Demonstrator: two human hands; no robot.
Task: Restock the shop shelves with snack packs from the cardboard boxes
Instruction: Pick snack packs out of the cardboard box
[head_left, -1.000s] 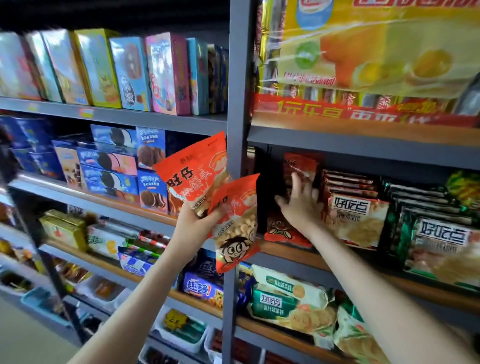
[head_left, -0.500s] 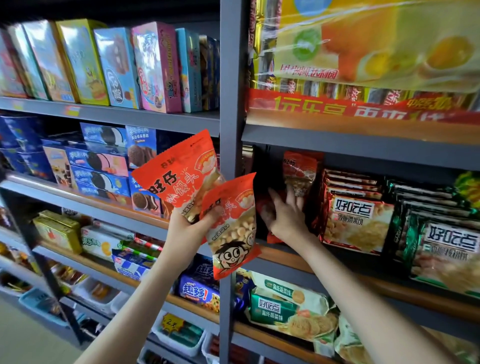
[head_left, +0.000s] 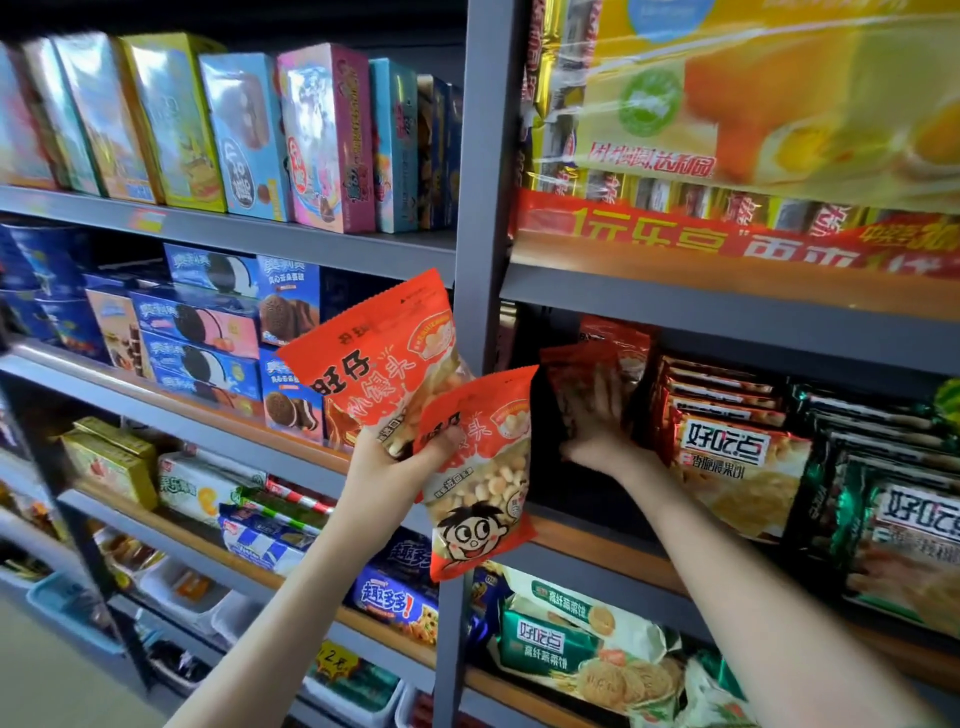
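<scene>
My left hand grips two orange snack packs in front of the grey shelf post: an upper pack tilted left and a lower pack with a cartoon face. My right hand reaches into the dark left end of the middle right shelf. Its fingers are spread flat against the red snack packs standing at the back there. That hand is blurred. No cardboard box is in view.
Red-and-white biscuit packs and green packs fill the shelf to the right of my hand. The grey upright post divides the shelving. Cookie boxes fill the left bay; green biscuit bags lie below.
My right hand has lifted from the low front of the shelf and pushed the red packs upright toward the back. The left hand keeps its two packs almost still.
</scene>
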